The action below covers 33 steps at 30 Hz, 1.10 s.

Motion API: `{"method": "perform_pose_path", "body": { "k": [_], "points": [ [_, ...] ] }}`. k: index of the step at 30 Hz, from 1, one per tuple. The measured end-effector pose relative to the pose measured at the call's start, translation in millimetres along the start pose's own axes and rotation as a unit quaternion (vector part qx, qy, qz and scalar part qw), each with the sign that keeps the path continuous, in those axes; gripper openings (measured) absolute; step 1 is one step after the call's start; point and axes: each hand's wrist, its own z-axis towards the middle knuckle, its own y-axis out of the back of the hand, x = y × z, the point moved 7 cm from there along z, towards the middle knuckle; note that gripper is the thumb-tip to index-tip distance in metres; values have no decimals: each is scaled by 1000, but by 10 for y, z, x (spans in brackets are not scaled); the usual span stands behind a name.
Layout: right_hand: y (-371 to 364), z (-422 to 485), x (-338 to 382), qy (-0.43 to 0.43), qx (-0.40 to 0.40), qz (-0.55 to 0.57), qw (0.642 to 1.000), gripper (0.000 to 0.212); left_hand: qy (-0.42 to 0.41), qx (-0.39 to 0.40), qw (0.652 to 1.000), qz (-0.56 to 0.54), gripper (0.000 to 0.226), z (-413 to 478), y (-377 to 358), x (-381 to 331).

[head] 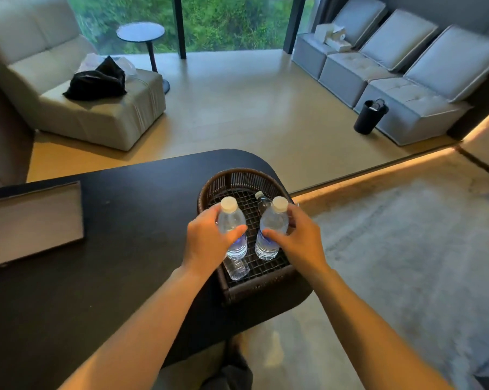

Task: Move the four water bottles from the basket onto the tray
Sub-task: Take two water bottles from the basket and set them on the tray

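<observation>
A dark woven basket stands at the right end of the black table. My left hand grips one clear water bottle with a white cap, held upright over the basket. My right hand grips a second upright bottle beside it. Two more bottles lie in the basket: one near its front left, partly under my left hand, and one at the back, mostly hidden behind the right-hand bottle. The grey tray with a dark rim lies at the table's left.
Beyond the table are a beige sofa with a black bag on it, a small round side table, grey seats and a black bin on the floor. A pale rug lies to the right of the table.
</observation>
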Motion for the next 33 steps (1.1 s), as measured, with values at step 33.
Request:
{"method": "perform_pose_path", "body": {
  "k": [33],
  "points": [
    [-4080, -423, 2972, 77, 202, 44, 975, 61, 223, -200, 953, 41, 40, -726, 4177, 2725]
  ]
}}
